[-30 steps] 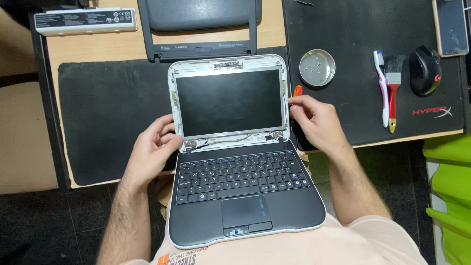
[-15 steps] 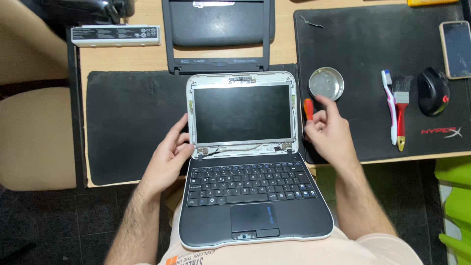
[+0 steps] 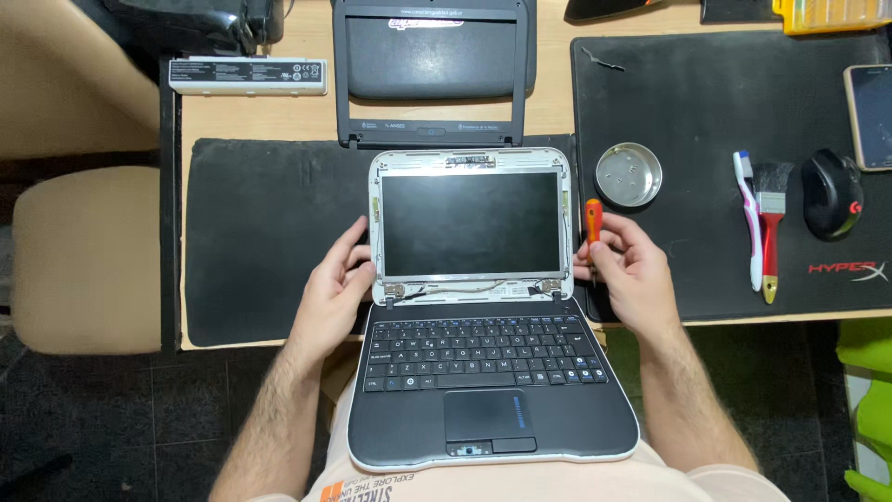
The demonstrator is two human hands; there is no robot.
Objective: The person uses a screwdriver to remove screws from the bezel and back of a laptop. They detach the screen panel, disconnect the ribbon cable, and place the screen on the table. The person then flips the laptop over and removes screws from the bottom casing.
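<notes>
A small black laptop rests on my lap with its lid laid back onto the desk edge. Its screen has no front bezel, and bare metal frame and hinges show. My left hand grips the screen's left edge near the hinge. My right hand holds an orange-handled screwdriver upright beside the screen's right edge. The detached black bezel frame lies on the desk just behind the screen.
A round metal dish sits on the right black mat. Further right lie a toothbrush, a red brush, a black mouse and a phone. A grey battery pack lies at back left. A beige chair stands left.
The view has shifted, so the laptop sits further right in frame. My right hand has raised the orange screwdriver higher beside the screen; my left hand stays at the left edge.
</notes>
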